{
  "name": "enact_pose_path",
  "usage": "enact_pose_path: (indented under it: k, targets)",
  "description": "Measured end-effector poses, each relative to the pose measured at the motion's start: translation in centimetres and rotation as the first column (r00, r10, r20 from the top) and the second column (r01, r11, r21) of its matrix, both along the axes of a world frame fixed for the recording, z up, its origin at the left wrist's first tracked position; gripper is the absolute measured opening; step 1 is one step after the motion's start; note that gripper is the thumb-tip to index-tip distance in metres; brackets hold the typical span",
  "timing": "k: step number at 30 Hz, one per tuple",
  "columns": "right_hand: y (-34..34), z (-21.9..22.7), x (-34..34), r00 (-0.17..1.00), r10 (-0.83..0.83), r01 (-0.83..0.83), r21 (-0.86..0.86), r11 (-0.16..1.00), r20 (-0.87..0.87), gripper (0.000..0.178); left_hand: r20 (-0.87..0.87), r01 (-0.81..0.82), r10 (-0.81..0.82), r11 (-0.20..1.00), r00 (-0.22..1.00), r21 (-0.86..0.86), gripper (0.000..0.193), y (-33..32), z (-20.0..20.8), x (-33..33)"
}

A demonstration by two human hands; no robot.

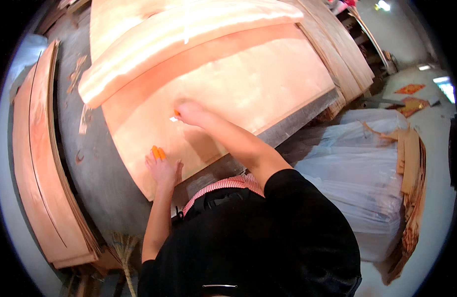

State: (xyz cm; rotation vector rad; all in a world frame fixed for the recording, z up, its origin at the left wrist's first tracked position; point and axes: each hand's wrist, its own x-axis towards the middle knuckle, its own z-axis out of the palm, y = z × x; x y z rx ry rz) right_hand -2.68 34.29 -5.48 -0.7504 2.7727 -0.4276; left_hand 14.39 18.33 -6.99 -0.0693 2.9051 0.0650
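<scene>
We are mid-way working the thin wood sheet (228,94) lying flat on the grey table (95,168), left hand (161,171) spread flat pinning its near edge, right hand (189,113) curled around a small tool farther in, so steady pressure probably comes next.

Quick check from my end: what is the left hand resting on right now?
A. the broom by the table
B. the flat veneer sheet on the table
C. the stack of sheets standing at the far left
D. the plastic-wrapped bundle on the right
B: the left hand lies palm-down, fingers spread, on the near part of the veneer sheet, with a small orange object at its fingertips.
</scene>
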Motion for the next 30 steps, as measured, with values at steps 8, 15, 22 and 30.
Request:
enact_pose_path:
  k: [8, 15, 22, 30]
  targets:
    - [22.5, -3.1, 9.3, 0.44, -0.147, 0.839, -0.348, 0.418, 0.886, 0.016, -0.026, 0.065, -0.064, 0.996, 0.998, 0.058, 0.074, 0.5, 0.2, -0.3]
    - [41.8, -4.7, 9.6, 0.468, -0.474, 0.873, -0.306, 0.381, 0.745, 0.015, -0.231, -0.037, 0.111, 0.952, 0.967, 0.303, 0.064, 3.2, 0.2, -0.1]
    - [44.9, -6.5, 5.9, 0.605, -0.142, 0.7, -0.438, 0.563, 0.784, 0.014, -0.1, 0.307, -0.298, 0.807, 0.949, 0.504, 0.063, 22.1, -0.4, -1.2]
    - [43.3, -7.0, 4.3, 0.527, 0.074, 0.658, -0.461, 0.596, 0.847, 0.014, 0.09, 0.469, -0.562, 0.759, 0.822, 0.451, 0.073, 35.2, 1.0, -5.7]
